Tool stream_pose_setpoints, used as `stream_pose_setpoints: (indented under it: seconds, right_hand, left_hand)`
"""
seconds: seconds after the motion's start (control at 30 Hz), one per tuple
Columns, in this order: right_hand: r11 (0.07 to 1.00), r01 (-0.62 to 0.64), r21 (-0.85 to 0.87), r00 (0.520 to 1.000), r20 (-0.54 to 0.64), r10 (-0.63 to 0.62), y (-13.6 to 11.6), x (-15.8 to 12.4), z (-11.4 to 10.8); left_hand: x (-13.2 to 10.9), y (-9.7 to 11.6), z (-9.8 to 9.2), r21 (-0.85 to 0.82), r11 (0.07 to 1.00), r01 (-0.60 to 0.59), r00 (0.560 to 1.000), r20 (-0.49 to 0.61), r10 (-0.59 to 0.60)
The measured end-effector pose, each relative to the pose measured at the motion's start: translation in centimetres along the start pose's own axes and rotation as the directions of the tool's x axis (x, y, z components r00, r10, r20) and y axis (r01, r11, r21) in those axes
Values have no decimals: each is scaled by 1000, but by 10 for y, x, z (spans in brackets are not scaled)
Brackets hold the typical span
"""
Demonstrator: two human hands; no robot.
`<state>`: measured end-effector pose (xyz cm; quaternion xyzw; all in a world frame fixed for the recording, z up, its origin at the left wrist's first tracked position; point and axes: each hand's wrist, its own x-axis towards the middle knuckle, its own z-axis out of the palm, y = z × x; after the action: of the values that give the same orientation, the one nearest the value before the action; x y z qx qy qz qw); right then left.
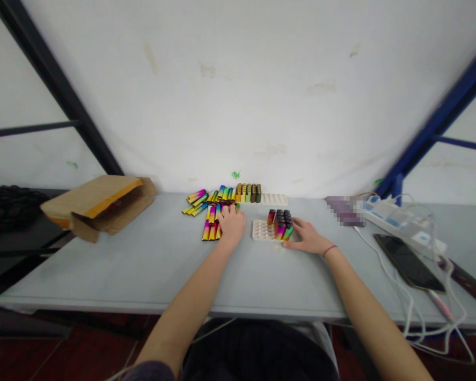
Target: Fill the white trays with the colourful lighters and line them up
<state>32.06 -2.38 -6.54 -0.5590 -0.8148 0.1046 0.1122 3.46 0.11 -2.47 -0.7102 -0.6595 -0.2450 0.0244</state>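
Note:
My left hand [232,225] reaches into a pile of shiny rainbow-coloured tubes [211,231], fingers bent downward. Its fingertips are hidden, so what it pinches does not show. To the right lies a white tray [263,230] with rows of round pockets. My right hand [309,237] grips that tray's right end, thumb at the front edge and fingers behind. Dark-topped shiny tubes [283,223] stand upright in the tray's right part. One separate reddish tube [271,216] stands left of them, and the pockets at the left are bare.
Behind stands a block of upright gold-topped tubes [248,192], beside a second white tray [275,199] against the wall. An open brown paper bag [103,203] lies at left. A phone [408,262], white cables [410,307] and a power strip [404,222] occupy the right side.

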Motion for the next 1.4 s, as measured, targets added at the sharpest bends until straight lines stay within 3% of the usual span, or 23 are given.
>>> stream_pose_setpoints:
  seconds: [0.4, 0.67, 0.9, 1.0, 1.1, 1.17, 1.23, 1.3, 1.4]
  right_hand:
    - [1000, -6, 14, 1000, -16, 6, -3, 0, -1]
    - [1000, 6, -10, 1000, 2, -6, -3, 0, -2]
    - [1000, 1, 7, 1000, -14, -1, -3, 0, -2]
    - [1000, 6, 1, 1000, -14, -6, -1, 0, -1]
    - [1000, 8, -3, 1000, -20, -8, 1, 1, 1]
    - [1000, 8, -1, 1000, -24, -8, 2, 1, 2]
    - [1000, 6, 2, 1000, -25, -6, 3, 1, 3]
    - [1000, -1, 3, 1000, -28, 1, 3, 1, 4]
    - [1000, -4, -1, 1000, -28, 4, 3, 1, 5]
  left_hand:
    - [-2, -7, -8, 76, 996, -53, 996, 78, 47]
    - [-4, -1, -12, 55, 991, -119, 963, 249, 102]
    - [-6, 2, -11, 136, 980, -147, 959, 262, 108]
    - [-4, 0, -9, 66, 990, -123, 964, 245, 103]
    - [3, -3, -4, -153, 983, -99, 979, 163, 124]
    - [9, -5, 1, -387, 917, -99, 991, 49, 128]
    - [13, -6, 4, -620, 781, -75, 996, -7, 90]
    - [13, -3, 6, -794, 607, 21, 999, 44, 23]
    - [10, 4, 6, -927, 332, 172, 985, 165, -50]
